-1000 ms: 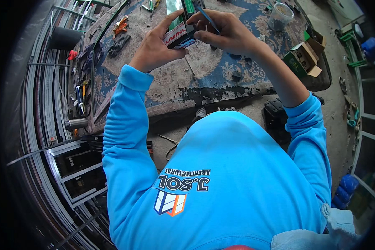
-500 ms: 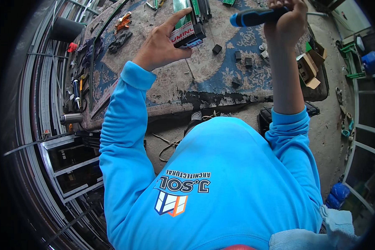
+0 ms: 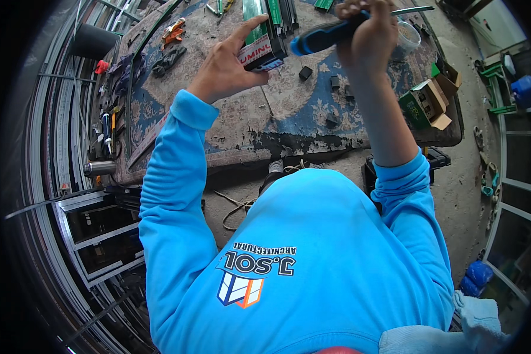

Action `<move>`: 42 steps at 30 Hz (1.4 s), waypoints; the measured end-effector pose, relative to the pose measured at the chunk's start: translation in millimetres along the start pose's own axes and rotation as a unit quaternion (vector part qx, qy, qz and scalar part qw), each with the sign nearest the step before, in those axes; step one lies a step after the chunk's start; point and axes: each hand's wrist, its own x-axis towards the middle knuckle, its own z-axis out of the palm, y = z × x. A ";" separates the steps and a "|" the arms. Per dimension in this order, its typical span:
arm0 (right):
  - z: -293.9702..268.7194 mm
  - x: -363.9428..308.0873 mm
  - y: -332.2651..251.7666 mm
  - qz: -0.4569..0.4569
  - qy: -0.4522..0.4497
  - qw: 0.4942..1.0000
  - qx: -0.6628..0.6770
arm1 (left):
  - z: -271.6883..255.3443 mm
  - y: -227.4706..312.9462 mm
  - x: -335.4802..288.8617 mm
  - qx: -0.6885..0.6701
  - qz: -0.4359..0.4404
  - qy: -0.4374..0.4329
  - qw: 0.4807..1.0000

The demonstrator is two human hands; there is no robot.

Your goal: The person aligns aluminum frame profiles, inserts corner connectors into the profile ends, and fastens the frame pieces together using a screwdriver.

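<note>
My left hand (image 3: 227,66) grips the near end of an aluminium profile (image 3: 255,52), which has green film and a white label with red print. Its thumb lies along the near end and its index finger along the top. A dark piece sits at that end. Closed around a blue-and-black screwdriver (image 3: 321,39), my right hand (image 3: 369,38) keeps the butt of the handle toward the profile's end, a small gap apart. The screwdriver's shaft points away to the right. Small black blocks (image 3: 305,73) lie on the carpeted table just right of the profile.
The worn carpet-covered table (image 3: 218,138) spans the front. On its right stand an open green carton (image 3: 422,105) and a clear tub (image 3: 408,36). Orange gloves (image 3: 173,32) and dark gloves (image 3: 169,61) lie on the left. Long metal profiles (image 3: 47,141) are stacked beyond the left edge.
My right hand has swung left with the screwdriver, bringing the handle's butt nearer the profile's end. The tub and screwdriver shaft now show. My left hand keeps its hold.
</note>
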 end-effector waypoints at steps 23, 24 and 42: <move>-33.5 -74.4 -7.6 0.104 -0.405 0.854 -0.309 | -8.0 30.4 -57.4 -0.129 -0.019 0.036 0.991; -34.3 -76.0 -6.3 0.078 -0.408 0.849 -0.327 | -9.3 32.4 -59.0 -0.134 -0.021 0.029 0.990; -28.2 -71.2 4.4 0.156 -0.351 0.903 -0.193 | -9.0 39.7 -56.8 -0.147 -0.047 0.024 0.988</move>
